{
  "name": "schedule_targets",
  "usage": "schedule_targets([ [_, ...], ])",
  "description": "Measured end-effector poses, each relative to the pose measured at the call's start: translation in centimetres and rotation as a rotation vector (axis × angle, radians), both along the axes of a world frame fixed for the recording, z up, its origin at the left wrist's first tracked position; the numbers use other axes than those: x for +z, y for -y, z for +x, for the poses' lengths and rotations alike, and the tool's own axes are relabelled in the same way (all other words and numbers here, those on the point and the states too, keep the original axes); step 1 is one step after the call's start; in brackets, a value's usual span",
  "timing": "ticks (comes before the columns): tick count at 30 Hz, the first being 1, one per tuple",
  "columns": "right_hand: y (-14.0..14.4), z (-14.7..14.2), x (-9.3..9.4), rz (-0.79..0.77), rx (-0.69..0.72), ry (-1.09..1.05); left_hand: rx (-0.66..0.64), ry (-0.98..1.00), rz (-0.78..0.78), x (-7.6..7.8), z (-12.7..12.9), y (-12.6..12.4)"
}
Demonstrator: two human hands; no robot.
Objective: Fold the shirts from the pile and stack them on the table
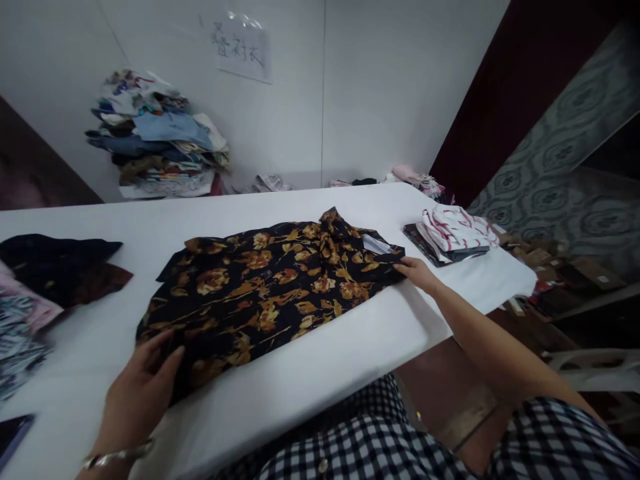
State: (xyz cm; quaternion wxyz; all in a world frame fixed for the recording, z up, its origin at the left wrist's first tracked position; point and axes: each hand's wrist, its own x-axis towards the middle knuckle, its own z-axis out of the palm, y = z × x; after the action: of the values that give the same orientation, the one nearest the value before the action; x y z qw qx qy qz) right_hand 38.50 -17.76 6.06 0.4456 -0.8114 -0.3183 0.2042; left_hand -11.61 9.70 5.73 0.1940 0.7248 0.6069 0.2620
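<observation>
While the left hand (143, 380) and right hand (419, 272) pinch opposite ends of the floral shirt (270, 287) with their fingers (407, 267), uneven pulling could skew or crease it.

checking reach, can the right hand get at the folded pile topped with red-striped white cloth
Probably yes: nothing visible stands between the right hand and the pile, though the hand holds a black, gold-flowered shirt.

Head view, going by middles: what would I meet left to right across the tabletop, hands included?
Dark garment → left hand → dark floral shirt → right hand → folded clothes stack.
</observation>
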Motion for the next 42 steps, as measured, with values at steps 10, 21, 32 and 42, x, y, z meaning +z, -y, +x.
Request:
schedule_targets([
  [10,0.0,1.4,-1.3,-0.121,-0.11,0.227,0.029,-0.02,-0.246,0.1,0.6,-1.4],
  [21,0.4,1.9,-1.5,-0.386,-0.151,0.467,-0.072,-0.119,-0.005,-0.1,1.1,2.9],
  [32,0.2,1.6,-1.4,-0.61,-0.079,0.542,-0.003,-0.3,-0.153,1.9,0.8,0.7],
  [42,-0.4,-1.3,-1.7,-0.657,-0.076,0.725,0.013,-0.29,-0.02,1.0,2.3,-1.0],
])
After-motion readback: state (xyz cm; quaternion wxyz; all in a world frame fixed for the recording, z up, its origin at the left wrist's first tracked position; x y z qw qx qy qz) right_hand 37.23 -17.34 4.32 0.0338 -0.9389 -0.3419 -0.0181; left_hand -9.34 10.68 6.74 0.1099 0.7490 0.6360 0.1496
